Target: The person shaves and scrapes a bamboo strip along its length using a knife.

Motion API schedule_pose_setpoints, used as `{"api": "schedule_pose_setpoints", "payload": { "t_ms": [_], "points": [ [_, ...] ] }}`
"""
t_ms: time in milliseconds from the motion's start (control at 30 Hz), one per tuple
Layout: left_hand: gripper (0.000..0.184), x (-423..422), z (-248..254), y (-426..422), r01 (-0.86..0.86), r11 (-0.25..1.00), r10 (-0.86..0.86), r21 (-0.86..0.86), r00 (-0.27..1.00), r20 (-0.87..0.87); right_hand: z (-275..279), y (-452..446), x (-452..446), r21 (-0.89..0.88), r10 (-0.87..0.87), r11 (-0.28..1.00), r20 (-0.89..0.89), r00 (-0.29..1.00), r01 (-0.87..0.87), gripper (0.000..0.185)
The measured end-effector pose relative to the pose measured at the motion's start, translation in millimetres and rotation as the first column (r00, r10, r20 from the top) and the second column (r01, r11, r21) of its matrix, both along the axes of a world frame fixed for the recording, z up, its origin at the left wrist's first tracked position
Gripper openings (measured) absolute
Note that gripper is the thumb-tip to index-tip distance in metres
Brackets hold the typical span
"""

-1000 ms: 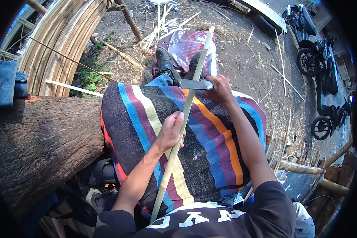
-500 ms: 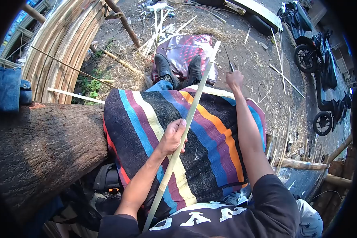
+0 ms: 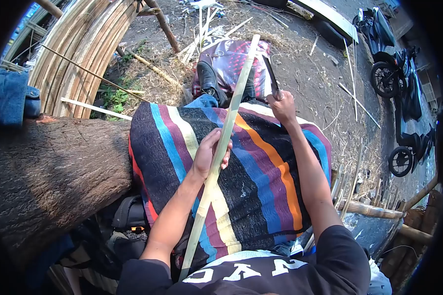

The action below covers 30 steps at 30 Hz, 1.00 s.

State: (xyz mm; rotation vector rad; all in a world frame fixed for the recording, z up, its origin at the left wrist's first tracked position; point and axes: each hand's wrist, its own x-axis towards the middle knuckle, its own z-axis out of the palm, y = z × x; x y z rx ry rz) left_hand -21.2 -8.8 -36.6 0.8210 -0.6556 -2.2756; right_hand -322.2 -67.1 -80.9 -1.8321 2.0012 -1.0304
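Cradles the bamboo strip (image 3: pixel 212 182) near mid-length in the left hand (image 3: pixel 205 155), curled around it more loosely than half a second ago. Clenches the right hand (image 3: pixel 283 107), at 1 o'clock from the left, around the handle of a knife (image 3: pixel 270 74), blade toward 11 o'clock. Has just drawn the knife in from farther out to just beside the strip's far part, and swung that far end toward 12 o'clock. Appears clear of contact, so probably makes no cut now; reads as a change of hold. Slants the strip from 7 to 1 o'clock above the striped cloth (image 3: pixel 248 196) over the lap. Farther out, shows a shoe (image 3: pixel 207 77) by a printed sheet (image 3: pixel 225 55) near 12, a log (image 3: pixel 59 167) at 9, slats (image 3: pixel 83 54) at 10 and motorbikes (image 3: pixel 412 98) at 2.
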Motion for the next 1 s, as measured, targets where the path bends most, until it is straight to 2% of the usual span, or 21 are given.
{"api": "schedule_pose_setpoints", "payload": {
  "t_ms": [33,100,133,167,233,267,300,367,433,467,500,567,600,633,700,767,833,867,967,1000],
  "points": [
    [0.031,1,-1,-1,-0.003,1.000,0.003,0.001,1.000,0.003,-4,1,0,0.001,0.003,1.000,0.003,1.000,-0.003,0.029],
    [0.038,2,3,-4,-0.044,0.999,0.043,0.010,0.999,0.013,8,7,15,0.256,-0.098,0.966,0.243,0.965,0.034,0.030],
    [0.036,4,-1,-6,-0.035,0.999,0.036,-0.010,0.999,0.005,4,8,23,0.201,-0.058,0.979,0.387,0.920,-0.022,0.032],
    [0.036,4,-1,-7,-0.038,0.999,0.038,-0.009,0.999,0.009,11,11,33,0.203,-0.057,0.979,0.390,0.919,-0.025,0.032],
    [0.034,2,0,-8,-0.033,0.999,0.034,-0.011,0.999,0.024,38,19,53,0.338,-0.109,0.918,0.720,0.685,-0.209,0.034],
    [0.034,1,-2,-8,-0.038,0.999,0.038,-0.004,0.999,0.028,43,23,60,0.362,-0.144,0.885,0.811,0.567,-0.293,0.032],
    [0.034,0,-5,-8,-0.032,0.999,0.032,-0.005,0.999,0.032,42,24,65,0.368,-0.149,0.881,0.812,0.564,-0.298,0.032],
    [0.035,-4,-7,-6,-0.024,1.000,0.024,0.000,0.999,0.041,38,25,71,0.280,-0.156,0.868,0.938,0.309,-0.411,0.026],
    [0.037,-8,-6,-4,-0.046,0.999,0.045,0.012,0.996,0.079,36,24,75,0.290,-0.196,0.872,0.945,0.262,-0.395,0.020],
    [0.047,-6,-7,-7,0.009,1.000,-0.007,-0.023,0.995,0.098,35,22,75,0.278,-0.202,0.872,0.954,0.223,-0.402,0.018],
    [0.047,-5,-7,-7,0.011,1.000,-0.009,-0.019,0.995,0.101,33,21,74,0.266,-0.207,0.873,0.961,0.184,-0.408,0.017],
    [0.059,-5,-4,-8,0.082,0.994,-0.074,0.073,0.991,-0.109,33,18,67,0.256,-0.222,0.880,0.966,0.130,-0.399,0.015],
    [0.069,-2,-5,-10,0.146,0.988,-0.138,0.040,0.977,-0.160,34,16,62,0.253,-0.243,0.894,0.967,0.076,-0.370,0.015],
    [0.069,0,-3,-11,0.150,0.988,-0.142,0.042,0.977,-0.161,35,14,56,0.252,-0.260,0.906,0.965,0.023,-0.340,0.015],
    [0.074,4,7,-13,0.358,0.933,-0.352,0.038,0.929,-0.114,34,9,39,0.238,-0.252,0.917,0.968,0.000,-0.320,0.015],
    [0.067,10,6,-11,0.422,0.906,-0.416,0.030,0.901,-0.119,34,5,21,0.122,-0.161,0.957,0.978,-0.134,-0.262,0.016],
    [0.056,12,10,-9,0.608,0.786,-0.612,-0.113,0.790,-0.011,22,1,1,0.132,-0.162,0.963,0.980,-0.117,-0.234,0.020],
    [0.042,11,22,-3,0.595,0.803,-0.596,-0.038,0.803,-0.020,21,0,-5,0.137,-0.163,0.970,0.979,-0.119,-0.201,0.021],
    [0.035,8,22,0,0.557,0.829,-0.554,-0.049,0.830,0.067,23,3,-10,0.173,-0.186,0.973,0.980,-0.073,-0.152,0.027],
    [0.030,1,27,7,0.462,0.886,-0.452,-0.048,0.882,0.135,27,6,-7,0.185,-0.184,0.970,0.983,0.020,-0.156,0.027]
  ]
}}
